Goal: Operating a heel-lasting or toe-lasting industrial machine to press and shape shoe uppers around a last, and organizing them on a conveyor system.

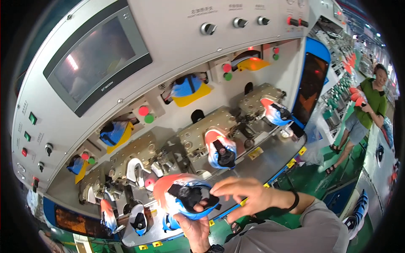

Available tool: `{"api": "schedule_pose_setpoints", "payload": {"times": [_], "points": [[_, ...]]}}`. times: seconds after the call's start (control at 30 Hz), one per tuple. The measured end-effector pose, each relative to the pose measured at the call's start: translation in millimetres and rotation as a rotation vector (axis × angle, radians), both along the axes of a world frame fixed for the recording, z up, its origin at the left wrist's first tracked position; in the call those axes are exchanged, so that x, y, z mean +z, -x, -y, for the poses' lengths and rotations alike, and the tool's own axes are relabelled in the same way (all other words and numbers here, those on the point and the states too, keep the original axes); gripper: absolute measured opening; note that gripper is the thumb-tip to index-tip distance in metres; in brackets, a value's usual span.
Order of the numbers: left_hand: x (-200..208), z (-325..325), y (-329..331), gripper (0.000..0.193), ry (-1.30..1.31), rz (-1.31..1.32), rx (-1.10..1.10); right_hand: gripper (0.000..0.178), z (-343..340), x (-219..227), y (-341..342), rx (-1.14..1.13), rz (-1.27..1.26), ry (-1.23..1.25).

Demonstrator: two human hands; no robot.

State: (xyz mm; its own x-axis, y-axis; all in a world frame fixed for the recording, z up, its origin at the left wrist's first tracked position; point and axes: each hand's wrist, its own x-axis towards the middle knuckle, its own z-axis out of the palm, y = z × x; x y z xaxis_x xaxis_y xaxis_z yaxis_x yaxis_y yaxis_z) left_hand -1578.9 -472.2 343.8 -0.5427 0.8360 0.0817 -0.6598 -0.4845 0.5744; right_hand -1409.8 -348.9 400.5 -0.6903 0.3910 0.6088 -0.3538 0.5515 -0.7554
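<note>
Shoe factory, I'd say: big machine [168,55] facing me, screen [95,57], knobs [208,28], coloured buttons [144,111]; shoe uppers [216,139] at its stations; green floor [312,181]; co-worker [374,99] beyond.

A red-and-blue shoe [166,188] is held by the left hand [196,230], the right hand [252,196] poised close beside it. More shoes [214,138] are spread along the machine [168,50].

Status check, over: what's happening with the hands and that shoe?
Left hand grips red-white-blue shoe upper. Right hand open right beside it, contact unclear. Another upper beyond, at the machine.
</note>
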Motion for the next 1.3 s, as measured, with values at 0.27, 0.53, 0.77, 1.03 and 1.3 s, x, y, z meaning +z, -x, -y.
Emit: {"api": "schedule_pose_setpoints", "payload": {"times": [0.27, 0.53, 0.77, 1.03, 1.3], "points": [[17.5, -66.3, -39.6, 0.064, -0.052, -0.374, -0.294, 0.036, -20.8, 6.2, -59.1, -0.658, -0.218, -0.336], [-57.9, -112.1, -60.2, 0.017, 0.499, -0.443, 0.380, 0.028, -241.6, 36.1, -174.9, -1.026, -0.175, -0.386], [-119.6, -140.1, -79.8, 0.052, 0.823, -0.408, 0.501, 0.027, -434.2, 54.3, -143.1, -1.023, -0.091, -0.499], [-125.4, -161.3, -85.9, 0.077, 0.806, -0.191, 0.281, 0.033, -498.1, 41.4, -124.5, -1.058, 0.040, -0.641], [-110.5, -176.7, -77.9, 0.064, 0.673, -0.138, 0.210, 0.028, -519.8, 3.0, -190.3, -0.833, -0.241, 0.380]]}}
